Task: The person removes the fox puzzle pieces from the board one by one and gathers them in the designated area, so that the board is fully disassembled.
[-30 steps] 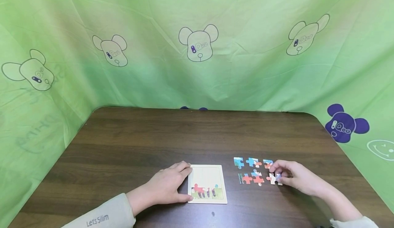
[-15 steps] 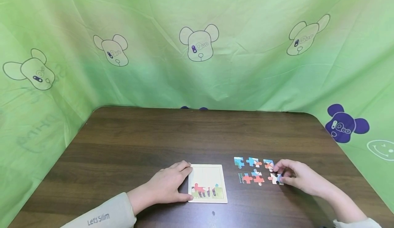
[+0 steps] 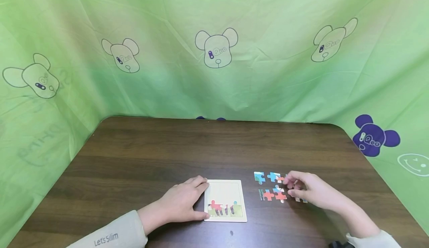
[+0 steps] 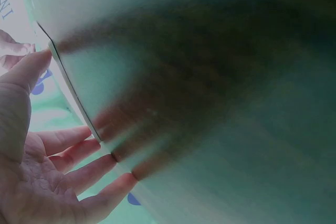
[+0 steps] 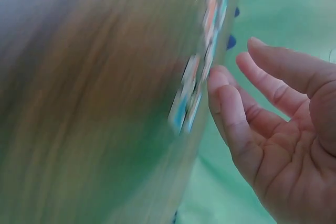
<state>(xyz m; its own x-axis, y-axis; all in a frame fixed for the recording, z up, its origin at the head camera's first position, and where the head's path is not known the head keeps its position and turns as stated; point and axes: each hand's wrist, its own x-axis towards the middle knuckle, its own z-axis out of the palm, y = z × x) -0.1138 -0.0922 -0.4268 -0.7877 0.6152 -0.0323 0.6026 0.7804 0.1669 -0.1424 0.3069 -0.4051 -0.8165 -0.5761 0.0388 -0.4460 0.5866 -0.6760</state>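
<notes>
A pale square puzzle board (image 3: 222,193) lies on the table, its bottom strip filled with pieces picturing red and green parts and dark legs. My left hand (image 3: 182,199) rests against the board's left edge, thumb near the lower corner and fingers near the upper one. In the left wrist view the board's edge (image 4: 73,93) meets the thumb and fingertips. Right of the board, loose jigsaw pieces (image 3: 268,195) lie in two rows. My right hand (image 3: 310,189) is over the right end of these, partly hiding some. In the right wrist view its fingers are loosely bent, holding nothing, beside the blurred pieces (image 5: 184,100).
The brown wooden table (image 3: 167,143) has rounded far corners. Green cloth (image 3: 167,84) printed with bear heads hangs behind it and along both sides. A small dark mark (image 3: 231,233) shows on the table in front of the board.
My right hand has moved left from the rightmost pieces, now covering the upper-right piece and uncovering part of the lower-right one. The left hand and board stay put.
</notes>
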